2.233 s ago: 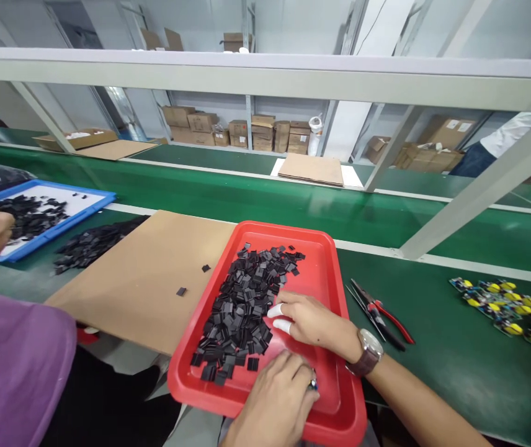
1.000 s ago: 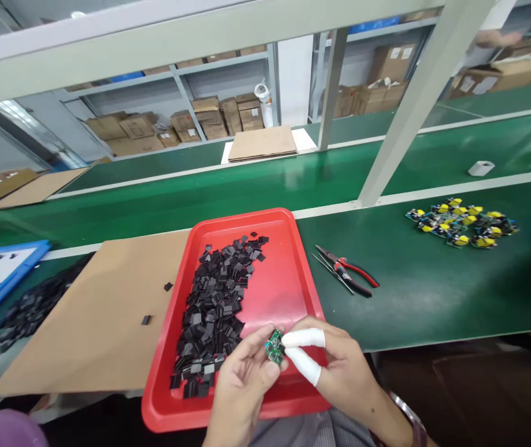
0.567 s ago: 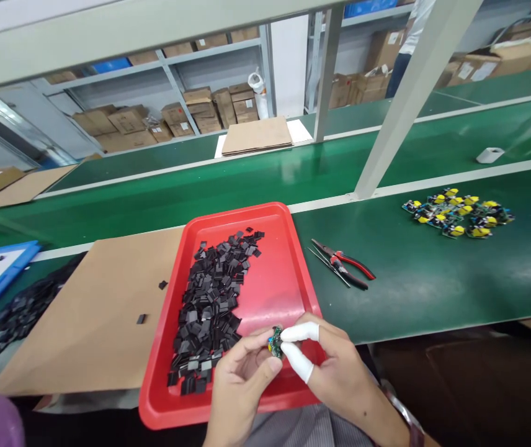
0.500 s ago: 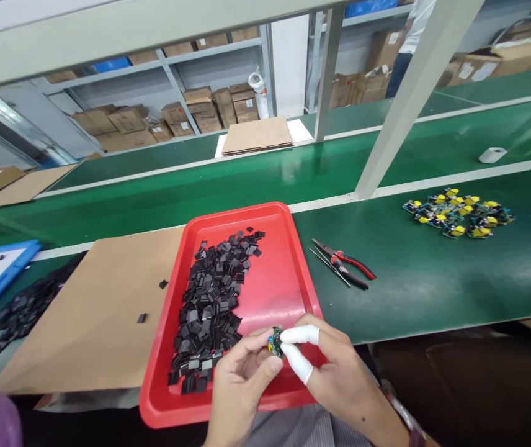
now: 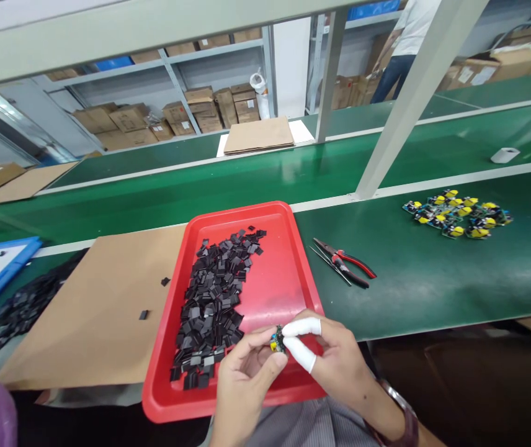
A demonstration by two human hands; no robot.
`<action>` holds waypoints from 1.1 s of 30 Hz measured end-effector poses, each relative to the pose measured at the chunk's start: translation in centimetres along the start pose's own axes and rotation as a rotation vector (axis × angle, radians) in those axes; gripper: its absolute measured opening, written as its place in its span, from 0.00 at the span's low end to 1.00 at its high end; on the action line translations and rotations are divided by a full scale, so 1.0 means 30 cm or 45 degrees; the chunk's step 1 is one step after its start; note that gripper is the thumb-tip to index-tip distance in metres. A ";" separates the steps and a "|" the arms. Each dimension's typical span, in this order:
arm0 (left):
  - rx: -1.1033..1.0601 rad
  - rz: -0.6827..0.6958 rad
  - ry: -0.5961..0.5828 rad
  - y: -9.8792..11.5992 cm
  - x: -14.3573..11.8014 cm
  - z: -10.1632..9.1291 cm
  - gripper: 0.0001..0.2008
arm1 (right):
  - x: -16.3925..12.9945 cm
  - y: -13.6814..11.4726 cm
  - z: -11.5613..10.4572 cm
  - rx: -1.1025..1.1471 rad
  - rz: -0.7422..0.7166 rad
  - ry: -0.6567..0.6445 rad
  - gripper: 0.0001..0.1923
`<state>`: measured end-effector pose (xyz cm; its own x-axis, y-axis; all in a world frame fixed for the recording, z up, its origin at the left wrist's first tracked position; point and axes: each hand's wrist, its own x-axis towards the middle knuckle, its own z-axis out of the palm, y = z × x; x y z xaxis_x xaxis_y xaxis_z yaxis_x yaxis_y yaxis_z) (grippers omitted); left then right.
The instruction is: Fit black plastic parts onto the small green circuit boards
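Note:
Over the near right corner of a red tray [image 5: 275, 279], my two hands meet at a small circuit board [image 5: 277, 341] with yellow and blue parts. My left hand [image 5: 251, 372] pinches it between thumb and forefinger. My right hand [image 5: 330, 354] has white finger cots on thumb and forefinger, and those tips close on the board's right edge. Whether a smaller piece sits between the right fingertips cannot be made out. Many small black flat pieces [image 5: 214, 298] fill the tray's left side.
Pliers [image 5: 347, 261] and tweezers [image 5: 330, 266] lie right of the tray. Farther right is a cluster of yellow-topped circuit boards [image 5: 456, 214]. Cardboard [image 5: 93, 310] covers the left bench, beside a black pile [image 5: 37, 298] and a blue-rimmed tray [image 5: 5, 273]. A slanted post [image 5: 414, 105] rises behind.
The board has tilted slightly between my fingers, showing more of its yellow part. Both hands keep their hold. A person in the background has moved left, into fuller view.

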<state>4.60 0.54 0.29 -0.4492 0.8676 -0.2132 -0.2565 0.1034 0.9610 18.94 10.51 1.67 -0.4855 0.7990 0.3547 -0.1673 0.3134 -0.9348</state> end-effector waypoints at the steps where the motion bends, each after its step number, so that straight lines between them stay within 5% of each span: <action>1: 0.017 -0.001 0.006 -0.001 -0.001 0.001 0.14 | 0.000 0.003 0.002 0.002 0.037 0.028 0.09; 8: 0.053 0.035 -0.008 0.020 -0.004 0.016 0.14 | -0.019 0.035 0.007 0.250 0.302 0.041 0.06; 15: 0.099 0.095 -0.093 0.034 0.000 0.019 0.14 | -0.019 0.018 -0.004 0.184 0.460 0.001 0.05; 33: 0.155 0.071 -0.078 0.041 -0.001 0.012 0.16 | -0.047 0.005 0.010 -0.019 0.081 0.127 0.10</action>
<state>4.61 0.82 1.54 -0.4060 0.9012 -0.1516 -0.1252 0.1095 0.9861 19.34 9.28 1.03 -0.4066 0.8644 0.2958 -0.1261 0.2676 -0.9552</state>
